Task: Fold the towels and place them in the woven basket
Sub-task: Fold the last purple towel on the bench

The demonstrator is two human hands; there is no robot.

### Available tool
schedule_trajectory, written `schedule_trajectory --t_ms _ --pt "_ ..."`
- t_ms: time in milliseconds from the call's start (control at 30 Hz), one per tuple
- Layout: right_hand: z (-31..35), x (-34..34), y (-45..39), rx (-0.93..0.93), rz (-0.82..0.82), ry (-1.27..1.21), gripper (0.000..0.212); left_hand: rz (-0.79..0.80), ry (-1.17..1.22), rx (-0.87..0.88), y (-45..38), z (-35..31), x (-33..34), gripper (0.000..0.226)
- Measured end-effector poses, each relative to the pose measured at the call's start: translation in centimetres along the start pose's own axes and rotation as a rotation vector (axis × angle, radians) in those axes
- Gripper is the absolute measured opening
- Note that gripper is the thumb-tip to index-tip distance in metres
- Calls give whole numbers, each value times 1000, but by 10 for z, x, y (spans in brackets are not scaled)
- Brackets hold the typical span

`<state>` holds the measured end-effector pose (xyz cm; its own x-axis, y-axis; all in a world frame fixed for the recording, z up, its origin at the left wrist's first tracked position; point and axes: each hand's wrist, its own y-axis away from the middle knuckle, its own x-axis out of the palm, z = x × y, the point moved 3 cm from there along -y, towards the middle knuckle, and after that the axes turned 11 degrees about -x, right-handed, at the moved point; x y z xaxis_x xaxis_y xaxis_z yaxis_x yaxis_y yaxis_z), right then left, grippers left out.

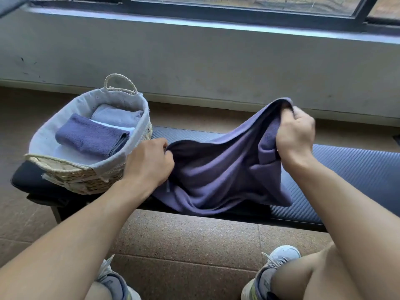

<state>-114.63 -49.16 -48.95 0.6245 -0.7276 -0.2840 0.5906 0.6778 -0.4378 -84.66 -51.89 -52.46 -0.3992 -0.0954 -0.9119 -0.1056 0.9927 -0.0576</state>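
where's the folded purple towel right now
In the head view, at left, the folded purple towel lies inside the woven basket, beside a pale folded towel.

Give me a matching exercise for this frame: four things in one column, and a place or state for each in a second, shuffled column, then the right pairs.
Things:
1. unfolded purple towel
2. folded purple towel
3. light grey towel
4. woven basket

Places or states:
A. deepest in the basket, under its far handle
B. stands on the left end of the bench
C. gripped by the left hand and the right hand
D. lies folded inside the basket, on top

Pairs: 1-C, 2-D, 3-A, 4-B
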Motion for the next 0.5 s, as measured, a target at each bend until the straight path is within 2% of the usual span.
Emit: schedule_trajectory --t_ms 33,67,100,133,200,233,267,300,367,433,500 --pt "6 -3 -2 -23 -91 -34 46 -14 66 -17 -2 -1 -2 17" --pt "10 -4 -2 -40 -101 -35 45 11 150 -53 -5 0 -2 22" --pt "10 -1 -1 -48 -8 34 45 70 264 -101 -8 0 0 30" --pt "6 4 2 -59 182 193 44 154 382 -156 -10 2 5 39" --pt "-10 16 19 -50 691 623 39 285 476 -223 -10 7 15 50" --pt "-15 19 29 -54 891 775 34 318 468 -233 -10 8 19 51" --pt "-19 21 34 -68 1004 838 29 337 456 -242 -10 9 21 51" --pt "-18 22 35 -85 1022 830 27 341 457 -251 -10 9 22 53" --pt "-14 23 29 -86 903 674 30 324 511 -264 -10 6 19 56" --pt "-6 26 26 18 720 354 33 280 638 -277 -10 0 14 56" --pt "2 28 28 261 516 -77 28 202 803 -270 -6 -7 7 53"
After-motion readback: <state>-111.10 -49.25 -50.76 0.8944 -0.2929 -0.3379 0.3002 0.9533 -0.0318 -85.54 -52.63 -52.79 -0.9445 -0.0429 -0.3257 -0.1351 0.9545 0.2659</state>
